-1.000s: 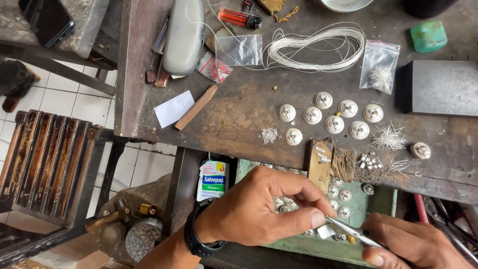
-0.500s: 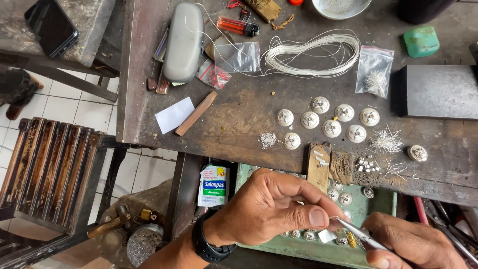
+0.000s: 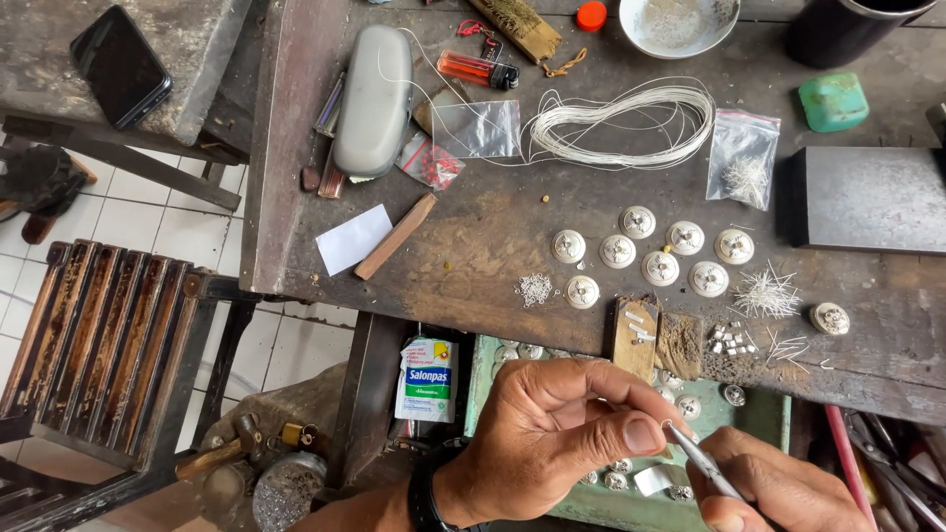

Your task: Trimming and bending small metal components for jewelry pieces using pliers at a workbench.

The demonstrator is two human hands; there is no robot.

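My left hand [image 3: 552, 433] fingers pinch a tiny silver piece against tweezers [image 3: 702, 461] pinched by my right hand [image 3: 778, 488]; steadiness is needed next.

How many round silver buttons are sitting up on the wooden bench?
8 round silver buttons: six clustered mid-bench, one left, one lower. A similar piece lies far right. More lie in the green tray, partly hidden.

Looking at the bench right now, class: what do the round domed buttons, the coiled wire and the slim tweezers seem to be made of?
Round domed buttons: likely silver-coloured metal, pale matte sheen. Coiled wire: thin whitish metal, fine bright strands. Slim tweezers, in the right hand beside the left hand: probably steel, grey and shiny.
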